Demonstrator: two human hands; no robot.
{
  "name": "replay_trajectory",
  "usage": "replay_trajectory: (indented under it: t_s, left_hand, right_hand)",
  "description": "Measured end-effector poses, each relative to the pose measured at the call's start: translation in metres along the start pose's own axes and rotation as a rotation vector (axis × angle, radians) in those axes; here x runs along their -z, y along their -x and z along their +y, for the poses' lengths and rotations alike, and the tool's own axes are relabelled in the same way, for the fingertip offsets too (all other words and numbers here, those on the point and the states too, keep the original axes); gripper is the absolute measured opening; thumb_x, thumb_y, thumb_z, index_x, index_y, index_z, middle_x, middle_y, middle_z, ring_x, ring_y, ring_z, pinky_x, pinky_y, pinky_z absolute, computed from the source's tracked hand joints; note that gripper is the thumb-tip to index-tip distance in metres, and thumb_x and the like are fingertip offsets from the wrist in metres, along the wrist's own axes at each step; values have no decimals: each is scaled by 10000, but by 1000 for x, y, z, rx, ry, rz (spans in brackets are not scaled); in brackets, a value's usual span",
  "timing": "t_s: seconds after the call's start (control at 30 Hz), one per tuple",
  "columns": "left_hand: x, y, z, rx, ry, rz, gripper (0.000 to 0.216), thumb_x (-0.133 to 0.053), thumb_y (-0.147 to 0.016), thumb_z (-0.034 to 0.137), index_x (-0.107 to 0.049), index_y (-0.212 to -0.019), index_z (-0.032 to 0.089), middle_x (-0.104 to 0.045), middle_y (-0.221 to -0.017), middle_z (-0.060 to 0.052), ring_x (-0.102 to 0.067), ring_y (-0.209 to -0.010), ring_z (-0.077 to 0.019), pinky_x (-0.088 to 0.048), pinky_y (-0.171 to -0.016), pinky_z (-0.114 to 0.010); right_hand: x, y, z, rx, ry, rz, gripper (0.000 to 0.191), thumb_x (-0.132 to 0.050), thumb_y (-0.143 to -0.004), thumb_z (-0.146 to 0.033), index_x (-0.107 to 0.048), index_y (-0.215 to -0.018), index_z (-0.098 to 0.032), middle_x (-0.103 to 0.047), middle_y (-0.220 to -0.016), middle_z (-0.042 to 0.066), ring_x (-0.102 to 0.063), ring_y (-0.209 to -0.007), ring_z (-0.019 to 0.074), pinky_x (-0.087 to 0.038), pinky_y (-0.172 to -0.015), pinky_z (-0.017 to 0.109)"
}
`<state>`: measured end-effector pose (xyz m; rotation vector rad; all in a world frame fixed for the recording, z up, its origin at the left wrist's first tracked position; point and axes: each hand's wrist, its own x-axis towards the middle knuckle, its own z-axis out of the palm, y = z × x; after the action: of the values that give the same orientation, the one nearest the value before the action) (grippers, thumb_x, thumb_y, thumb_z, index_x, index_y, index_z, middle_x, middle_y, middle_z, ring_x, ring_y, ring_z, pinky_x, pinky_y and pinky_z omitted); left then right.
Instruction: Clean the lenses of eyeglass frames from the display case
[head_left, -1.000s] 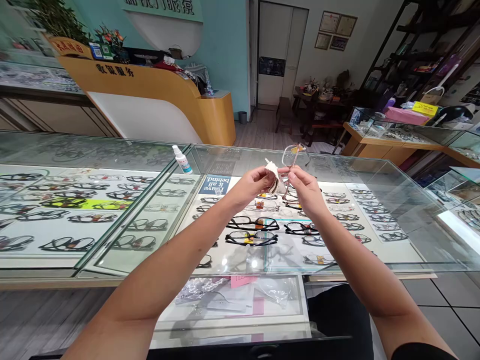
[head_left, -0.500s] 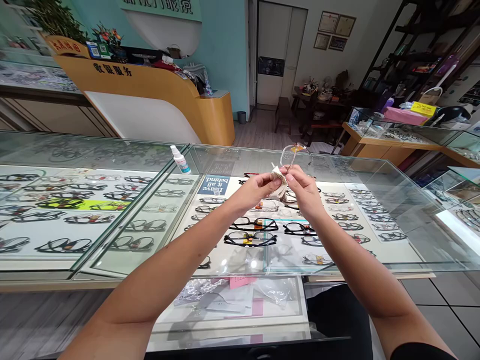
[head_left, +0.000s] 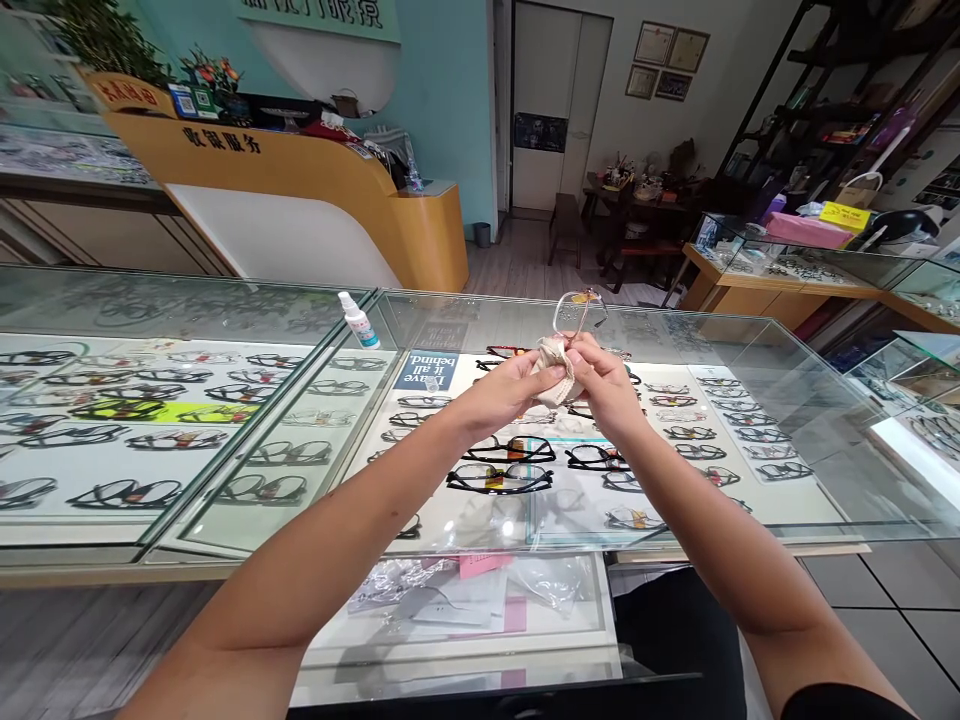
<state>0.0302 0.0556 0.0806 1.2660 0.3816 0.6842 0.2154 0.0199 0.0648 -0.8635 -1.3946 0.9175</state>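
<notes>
I hold a pair of thin-rimmed glasses [head_left: 577, 310] up over the glass display counter [head_left: 750, 350]. My right hand [head_left: 606, 385] is closed on the lower part of the frame. My left hand [head_left: 504, 388] pinches a small beige cloth [head_left: 556, 365] and presses it against the glasses where the two hands meet. One lens sticks up above my fingers; the other is hidden behind the cloth and hands.
Under the glass lie rows of spectacle frames [head_left: 501, 477] and a blue sign [head_left: 427, 369]. A small spray bottle [head_left: 357, 320] stands on the counter at left. A yellow reception desk [head_left: 300, 200] is behind; another showcase [head_left: 810, 265] stands at right.
My hands have drawn closer together and the cloth now covers more of the frame. The glasses have tilted slightly left and lower.
</notes>
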Motion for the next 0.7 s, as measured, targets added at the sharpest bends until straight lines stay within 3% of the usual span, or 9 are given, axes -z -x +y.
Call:
replay_trajectory:
  t_s: [0.1, 0.23, 0.3, 0.53, 0.7]
  left_hand:
    - [1, 0, 0, 3, -26, -4, 645, -1009, -807, 630, -780, -1211, 182, -724, -990, -47, -650, -919, -189, -467, -885, -339]
    - [5, -2, 0, -11, -102, 18, 563, -1033, -772, 585, -773, -1054, 172, -657, -911, -10, -556, -854, -168, -386, -807, -317]
    - [6, -2, 0, -13, -119, 37, 566, -1036, -757, 598, -758, -994, 167, -626, -878, 5, -520, -833, -157, -357, -795, -309]
    - [4, -1, 4, 17, -125, -19, 630, -1055, -717, 606, -706, -997, 162, -656, -872, 5, -552, -817, -153, -370, -781, -304]
    - [-1, 1, 3, -46, -267, 72, 562, -1002, -770, 609, -708, -948, 164, -640, -833, 8, -553, -802, -157, -398, -783, -300]
  right_hand:
    - [1, 1, 3, -47, -45, -7, 455, -789, -961, -735, -907, -1089, -315, -697, -1447, 90, -638, -1380, 341, -635, -910, 424]
    - [0, -1, 5, -16, -59, 24, 481, -817, -925, -762, -918, -1082, -319, -761, -1351, 75, -617, -1447, 342, -532, -1197, 491]
    - [0, -2, 4, -24, -74, 30, 494, -831, -906, -769, -920, -1073, -313, -782, -1301, 72, -622, -1434, 342, -479, -1256, 510]
    - [-2, -1, -3, -95, -111, 43, 496, -845, -883, -742, -913, -1040, -276, -775, -1164, 61, -690, -1176, 284, -543, -1089, 438]
    - [-5, 3, -6, -173, -191, 29, 537, -850, -873, -728, -883, -1166, -279, -819, -1171, 59, -736, -1085, 272, -575, -955, 396]
